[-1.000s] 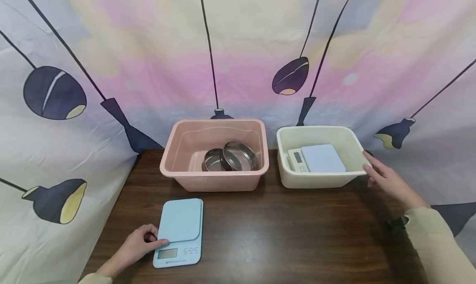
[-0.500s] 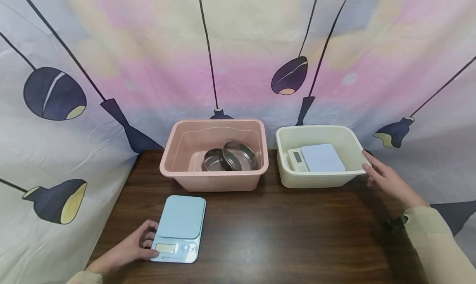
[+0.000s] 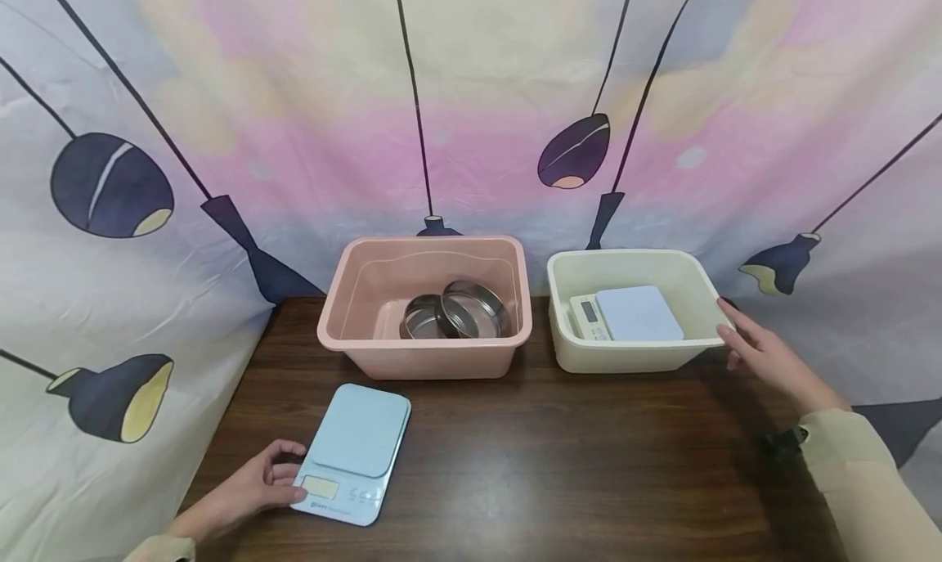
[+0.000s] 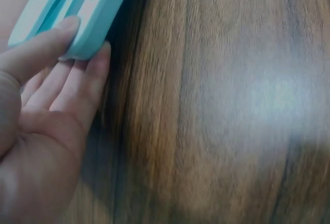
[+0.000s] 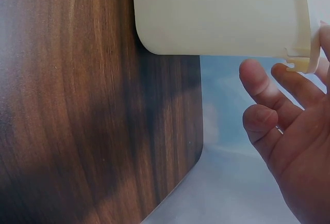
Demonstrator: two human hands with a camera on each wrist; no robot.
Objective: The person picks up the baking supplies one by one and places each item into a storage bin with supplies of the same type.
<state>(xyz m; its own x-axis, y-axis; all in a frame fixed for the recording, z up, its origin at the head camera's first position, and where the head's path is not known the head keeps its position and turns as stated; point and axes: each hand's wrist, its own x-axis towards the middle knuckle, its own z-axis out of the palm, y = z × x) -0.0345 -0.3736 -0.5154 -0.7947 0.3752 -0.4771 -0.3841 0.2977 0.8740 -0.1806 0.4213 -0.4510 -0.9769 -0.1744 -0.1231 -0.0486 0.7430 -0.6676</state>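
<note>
Pinched between thumb and fingers of the left hand [image 3: 253,488], the near corner of a pale blue rectangular digital kitchen scale [image 3: 356,450] tilts at lower left, resting on the dark wooden worktop [image 3: 559,464]. At centre, a pink plastic tub [image 3: 425,304] holds two round steel sieves [image 3: 455,315]. To its right, a cream plastic tub [image 3: 631,307] already contains a second scale [image 3: 627,314]. At far right, the right hand [image 3: 765,353], fingers loosely spread, touches that tub's rim. One scale appears stowed; the blue one remains outside.
</note>
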